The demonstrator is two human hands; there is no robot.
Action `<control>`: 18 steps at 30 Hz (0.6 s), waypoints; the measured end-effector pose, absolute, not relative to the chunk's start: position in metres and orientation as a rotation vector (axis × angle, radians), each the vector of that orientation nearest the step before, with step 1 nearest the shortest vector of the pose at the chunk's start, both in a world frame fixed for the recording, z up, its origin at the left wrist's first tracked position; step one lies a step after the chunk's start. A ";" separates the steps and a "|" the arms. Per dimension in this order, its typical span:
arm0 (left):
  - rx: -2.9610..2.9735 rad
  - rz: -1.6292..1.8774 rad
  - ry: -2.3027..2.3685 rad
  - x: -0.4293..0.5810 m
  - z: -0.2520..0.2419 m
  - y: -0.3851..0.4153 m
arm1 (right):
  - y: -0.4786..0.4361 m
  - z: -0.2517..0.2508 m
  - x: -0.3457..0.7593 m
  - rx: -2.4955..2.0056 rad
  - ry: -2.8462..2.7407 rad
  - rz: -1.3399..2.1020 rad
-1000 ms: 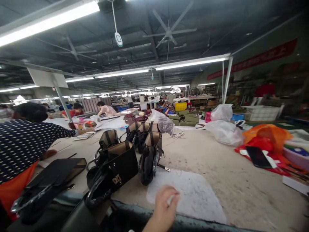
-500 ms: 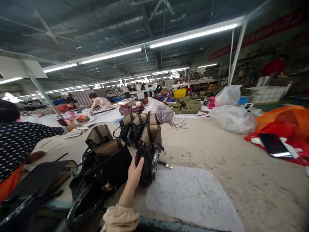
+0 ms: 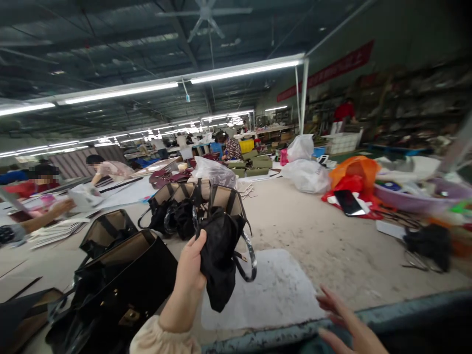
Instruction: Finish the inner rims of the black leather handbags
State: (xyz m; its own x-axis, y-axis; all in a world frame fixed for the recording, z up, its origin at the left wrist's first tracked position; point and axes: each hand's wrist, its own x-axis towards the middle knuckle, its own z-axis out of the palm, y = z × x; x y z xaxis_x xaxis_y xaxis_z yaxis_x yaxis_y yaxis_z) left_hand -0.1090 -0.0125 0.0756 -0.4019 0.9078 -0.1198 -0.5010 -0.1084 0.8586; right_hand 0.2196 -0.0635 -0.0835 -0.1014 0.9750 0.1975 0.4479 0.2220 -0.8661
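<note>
Other bags (image 3: 151, 275) crowd the left of the black bag (image 3: 221, 260) (mat (image 3: 273, 295) beside it). The left hand (image 3: 190, 265) grips it, thumb on top; the right hand (image 3: 344, 324), fingers spread, hovers near the table edge (image 3: 409, 302).

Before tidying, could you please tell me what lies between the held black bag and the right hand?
In the head view, a pale sheet on the table lies between the black bag and the right hand.
</note>
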 end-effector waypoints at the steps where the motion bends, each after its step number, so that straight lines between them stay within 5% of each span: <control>1: 0.548 1.680 1.042 -0.100 0.089 -0.015 | -0.059 -0.073 0.205 -1.240 -1.696 0.947; 5: 0.526 1.510 0.965 -0.068 0.134 -0.031 | -0.048 -0.012 0.149 -0.923 -1.617 1.168; 9: 0.543 1.394 0.958 -0.040 0.159 -0.052 | -0.056 0.043 0.139 -0.876 -1.528 0.868; 18: 0.477 1.345 0.641 -0.069 0.191 -0.039 | -0.012 0.120 0.271 -0.832 -0.664 1.231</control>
